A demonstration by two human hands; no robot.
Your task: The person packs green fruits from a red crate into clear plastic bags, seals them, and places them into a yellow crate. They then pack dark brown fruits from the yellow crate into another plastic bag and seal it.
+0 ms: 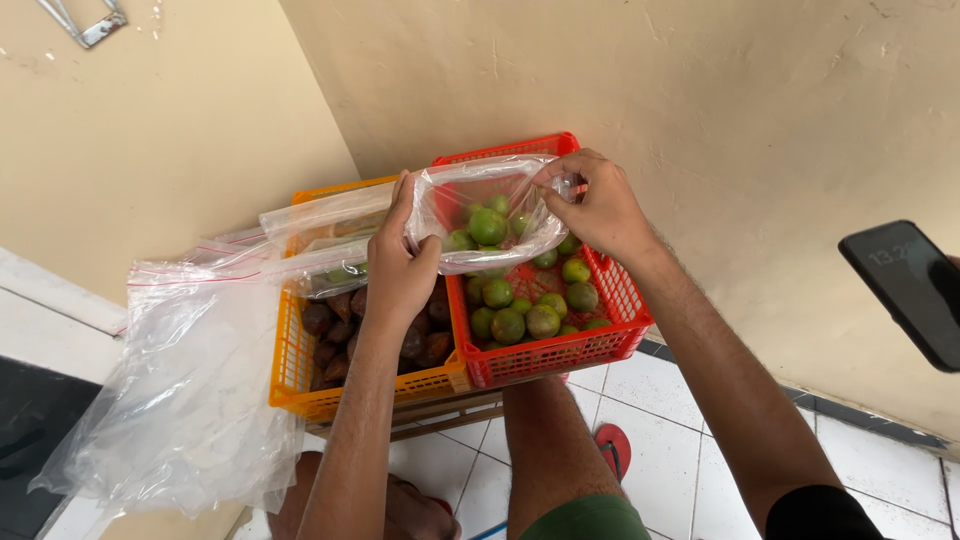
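Observation:
My left hand (398, 262) and my right hand (592, 204) hold a clear plastic bag (480, 215) by its two upper edges, above a red basket (545, 350). Inside the bag lie a few green limes (487, 226). The red basket holds several more green limes (540, 318). Left of it stands an orange basket (300, 385) with several brown fruits (330, 330).
A pile of clear zip bags (190, 390) hangs off a ledge at the left. The baskets rest on a wooden stand (450, 412) against a beige wall. A dark phone (915, 290) shows at the right edge. Below are my knee, a red sandal (613, 447) and white floor tiles.

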